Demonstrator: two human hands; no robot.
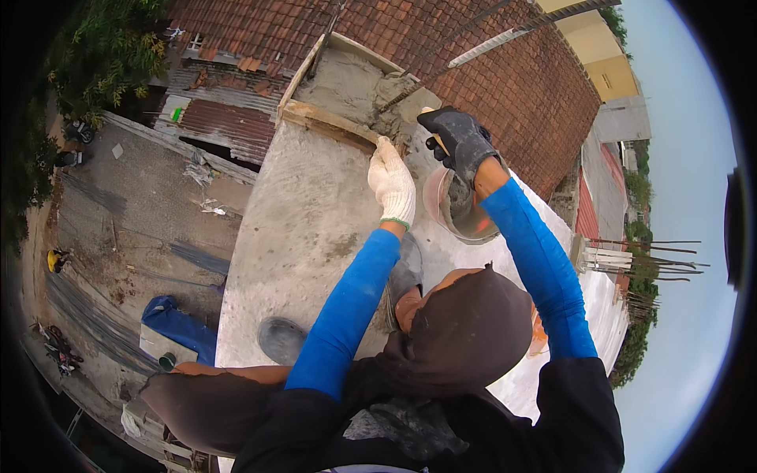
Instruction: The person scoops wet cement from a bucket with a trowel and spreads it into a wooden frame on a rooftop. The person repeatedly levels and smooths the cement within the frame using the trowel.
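Hands sit in the upper centre of the frame, above a grey concrete slab (307, 213) that runs from lower left up to a wooden form (327, 120). Left hand (392, 183), in a white knit glove, lies palm-down with fingers curled, its fingertips touching the plank edge of the form where wet mortar (347, 83) begins; whether it grips anything cannot be told. Right hand (460, 142), in a dark grey glove, is just right of and slightly above the left, fingers closed around a short wooden handle (434, 142); the tool's working end is hidden behind the glove. Both forearms wear blue sleeves.

Pink bucket (457, 206) stands directly below the right hand and just right of the left wrist, on the slab; its inside is coated grey with mortar. Form is filled with grey mortar, its surface uneven, with a steel bar (410, 93) lying across its right corner.

Lower centre of the frame is taken up by a dark hood and black clothing. Grey shoe (281, 339) rests on the slab at lower left. Red tiled roof (473, 47) fills the top of the frame behind the form. Left side shows a yard far below. Rebar ends (658, 264) project at the right edge.
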